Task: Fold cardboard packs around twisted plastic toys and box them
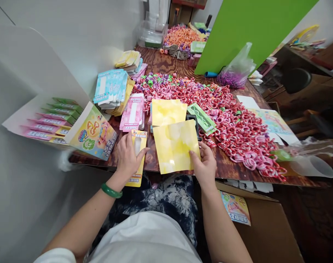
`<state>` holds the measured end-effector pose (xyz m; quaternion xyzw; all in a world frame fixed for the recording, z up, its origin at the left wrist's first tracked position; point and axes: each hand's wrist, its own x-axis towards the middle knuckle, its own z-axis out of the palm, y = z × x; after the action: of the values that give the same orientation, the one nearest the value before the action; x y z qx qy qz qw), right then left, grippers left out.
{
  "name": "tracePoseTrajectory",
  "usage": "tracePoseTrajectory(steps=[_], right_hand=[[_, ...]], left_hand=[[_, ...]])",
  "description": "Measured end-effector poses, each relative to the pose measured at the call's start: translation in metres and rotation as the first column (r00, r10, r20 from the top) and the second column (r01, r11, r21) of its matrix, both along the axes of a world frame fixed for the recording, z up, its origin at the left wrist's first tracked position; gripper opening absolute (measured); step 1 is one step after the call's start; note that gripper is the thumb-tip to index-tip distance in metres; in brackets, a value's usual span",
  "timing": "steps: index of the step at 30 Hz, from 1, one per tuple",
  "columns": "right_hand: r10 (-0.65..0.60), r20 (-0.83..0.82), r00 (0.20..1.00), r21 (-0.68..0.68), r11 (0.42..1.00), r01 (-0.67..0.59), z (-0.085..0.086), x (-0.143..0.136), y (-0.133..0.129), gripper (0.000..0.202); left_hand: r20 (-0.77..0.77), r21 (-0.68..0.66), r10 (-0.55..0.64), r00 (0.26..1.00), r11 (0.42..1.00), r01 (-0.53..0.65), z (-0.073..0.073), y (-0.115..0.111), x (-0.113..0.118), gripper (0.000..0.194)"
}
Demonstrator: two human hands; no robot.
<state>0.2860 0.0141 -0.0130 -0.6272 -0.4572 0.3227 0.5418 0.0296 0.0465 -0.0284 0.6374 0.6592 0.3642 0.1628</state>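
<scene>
Pinching a yellow sheet (pixel 177 148) at its right edge is the right hand (pixel 206 165).

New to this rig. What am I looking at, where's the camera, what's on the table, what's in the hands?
No machine here: a person works bare-handed. The single picture comes from a camera worn on the head, looking forward and down, so the forearms enter from below. The left hand holds a yellow card with a window; the right hand holds a yellow sheet. On the wooden table lie a big heap of small striped rings, stacked blue cards and pink cards, and a green card.
</scene>
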Motion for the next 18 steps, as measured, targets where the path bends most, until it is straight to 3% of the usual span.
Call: tracePoseTrajectory(steps=[2,3,4,6,8,10,12,15,18], right_hand=[[-0.011,-0.079,0.997,0.006,1.000,0.012,0.003,-0.005,-0.001,0.049],[0.013,-0.106,0.994,-0.009,1.000,-0.014,0.003,-0.009,-0.001,0.050],[0.051,-0.118,0.992,-0.031,0.998,-0.056,0.002,-0.013,-0.001,0.051],[0.133,-0.045,0.990,-0.081,0.987,-0.137,0.001,-0.021,-0.002,0.052],[0.133,0.150,0.980,-0.090,0.989,-0.120,0.000,-0.029,-0.002,0.060],[0.095,0.299,0.950,-0.064,0.995,-0.079,0.001,-0.035,-0.003,0.068],[0.158,0.245,0.956,-0.082,0.986,-0.142,0.002,-0.039,-0.003,0.065],[0.311,-0.009,0.950,-0.125,0.943,-0.310,0.001,-0.044,-0.005,0.051],[0.309,-0.031,0.950,-0.109,0.944,-0.311,-0.001,-0.051,-0.007,0.048]], left_hand=[[0.244,0.038,-0.113,0.963,0.994,0.107,0.010,-0.007,0.014,0.078],[0.422,-0.004,-0.175,0.889,0.981,0.195,0.014,-0.010,0.021,0.071],[0.604,-0.069,-0.193,0.774,0.954,0.292,0.019,-0.014,0.029,0.065],[0.835,-0.173,-0.083,0.545,0.900,0.401,0.024,-0.022,0.042,0.059],[0.900,-0.223,0.031,0.434,0.890,0.398,0.026,-0.027,0.051,0.055],[0.912,-0.235,0.075,0.402,0.900,0.366,0.028,-0.031,0.052,0.053],[0.924,-0.262,0.119,0.364,0.890,0.373,0.030,-0.032,0.048,0.051],[0.939,-0.312,0.203,0.277,0.843,0.439,0.036,-0.031,0.038,0.053],[0.941,-0.316,0.222,0.256,0.846,0.429,0.038,-0.032,0.033,0.055]])
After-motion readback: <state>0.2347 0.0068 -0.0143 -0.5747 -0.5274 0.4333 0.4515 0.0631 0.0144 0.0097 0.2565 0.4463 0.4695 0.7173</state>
